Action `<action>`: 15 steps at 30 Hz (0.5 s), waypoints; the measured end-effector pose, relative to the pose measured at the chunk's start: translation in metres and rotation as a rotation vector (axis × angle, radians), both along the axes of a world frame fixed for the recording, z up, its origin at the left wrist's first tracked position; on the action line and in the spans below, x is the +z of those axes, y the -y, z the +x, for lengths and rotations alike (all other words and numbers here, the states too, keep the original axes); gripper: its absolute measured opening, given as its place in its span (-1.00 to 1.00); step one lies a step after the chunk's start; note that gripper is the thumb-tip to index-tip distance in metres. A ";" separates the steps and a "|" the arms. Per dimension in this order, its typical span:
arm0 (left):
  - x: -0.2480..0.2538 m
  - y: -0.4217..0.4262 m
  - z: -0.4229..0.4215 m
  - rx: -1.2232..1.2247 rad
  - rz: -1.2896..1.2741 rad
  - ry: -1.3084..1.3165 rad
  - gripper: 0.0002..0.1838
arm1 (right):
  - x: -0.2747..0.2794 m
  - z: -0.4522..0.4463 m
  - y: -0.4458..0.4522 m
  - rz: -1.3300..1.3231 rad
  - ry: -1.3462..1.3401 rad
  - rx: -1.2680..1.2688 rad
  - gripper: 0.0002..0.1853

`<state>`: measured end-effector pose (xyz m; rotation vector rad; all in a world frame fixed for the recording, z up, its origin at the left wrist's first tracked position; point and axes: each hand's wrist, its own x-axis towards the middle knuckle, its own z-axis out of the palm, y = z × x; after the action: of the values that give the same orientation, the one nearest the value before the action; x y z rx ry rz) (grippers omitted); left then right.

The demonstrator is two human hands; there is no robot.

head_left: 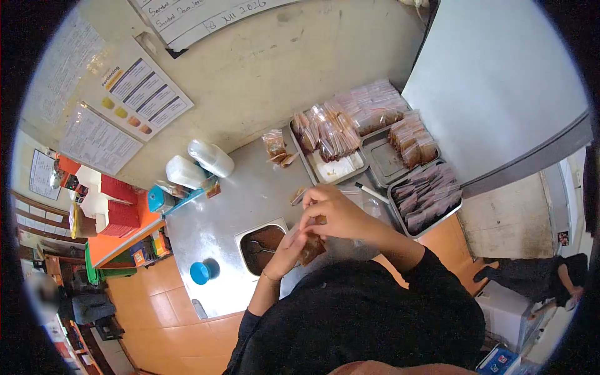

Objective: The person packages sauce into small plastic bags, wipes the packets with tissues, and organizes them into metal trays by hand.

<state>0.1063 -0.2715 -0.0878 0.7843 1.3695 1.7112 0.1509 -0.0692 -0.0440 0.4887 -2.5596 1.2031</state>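
Note:
A small clear plastic bag of reddish-brown sauce (312,249) hangs between my two hands over the near side of the steel table. My left hand (284,254) is closed on its side. With bent fingers, my right hand (334,215) pinches at the top of the same bag. Just left of my left hand sits a steel pan of brown sauce (261,240), with a spoon (262,250) lying in it. A blue cup (200,273) stands farther left. Beyond my right hand lies a black-and-white marker (371,192).
Metal trays with several filled bags (328,134), (412,140) stand at the back right, and another tray of dark bags (428,197) is nearer. Clear plastic containers (210,159) and loose filled bags (275,147) lie along the wall. A person (544,281) is at far right.

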 end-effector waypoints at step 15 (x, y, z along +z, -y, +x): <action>-0.049 0.036 -0.008 0.481 -0.026 0.283 -0.50 | -0.192 -0.101 -0.017 0.735 -0.019 -0.132 -0.59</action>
<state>0.0979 -0.3075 -0.1367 0.1859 1.4502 2.0691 0.0496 -0.0522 -0.2363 0.4512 -2.9007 0.1753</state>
